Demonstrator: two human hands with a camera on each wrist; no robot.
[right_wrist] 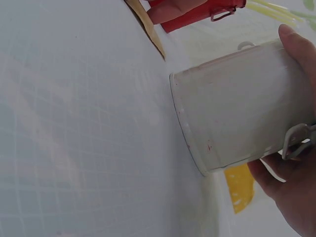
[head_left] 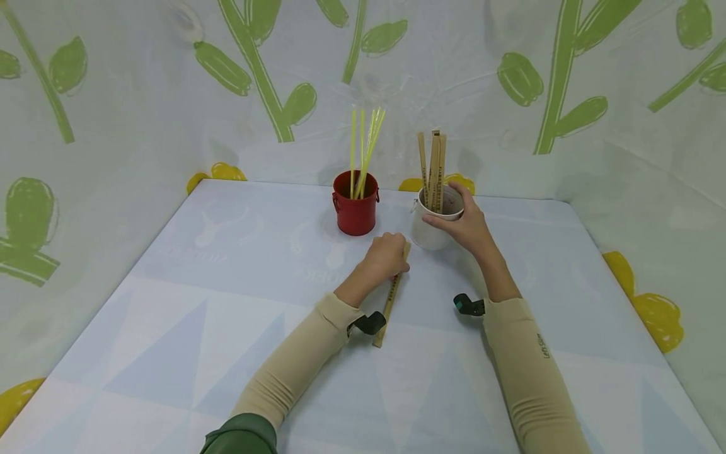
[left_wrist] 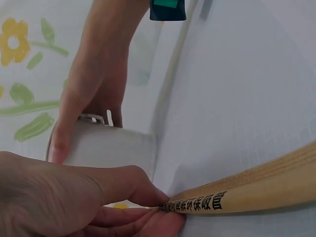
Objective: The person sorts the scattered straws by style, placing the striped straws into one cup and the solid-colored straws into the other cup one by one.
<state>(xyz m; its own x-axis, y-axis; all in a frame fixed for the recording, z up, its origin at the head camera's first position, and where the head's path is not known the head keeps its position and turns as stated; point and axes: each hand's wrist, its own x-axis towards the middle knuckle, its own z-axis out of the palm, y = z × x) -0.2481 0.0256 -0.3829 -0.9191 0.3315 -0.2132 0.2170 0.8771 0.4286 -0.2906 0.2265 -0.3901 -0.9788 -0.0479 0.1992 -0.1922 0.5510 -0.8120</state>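
Note:
My left hand (head_left: 386, 255) pinches a packet of paper-wrapped chopsticks (head_left: 391, 296), long and brown with black printed characters, between thumb and fingertips. In the left wrist view the packet (left_wrist: 256, 190) stretches right from the fingertips, close over the table. My right hand (head_left: 469, 227) holds a white metal bucket (head_left: 426, 233) at its rim, thumb on the near side and fingers on the far side. Similar brown packets (head_left: 433, 164) stand upright inside it. The right wrist view shows the bucket's wall (right_wrist: 237, 108), with its base at the tabletop.
Left of the white bucket stands a red bucket (head_left: 356, 221) with several yellow-green wrapped sticks (head_left: 363, 151). Both buckets are near the back edge of the pale blue patterned table (head_left: 227, 252). Behind it hangs a leaf-printed curtain (head_left: 442, 75).

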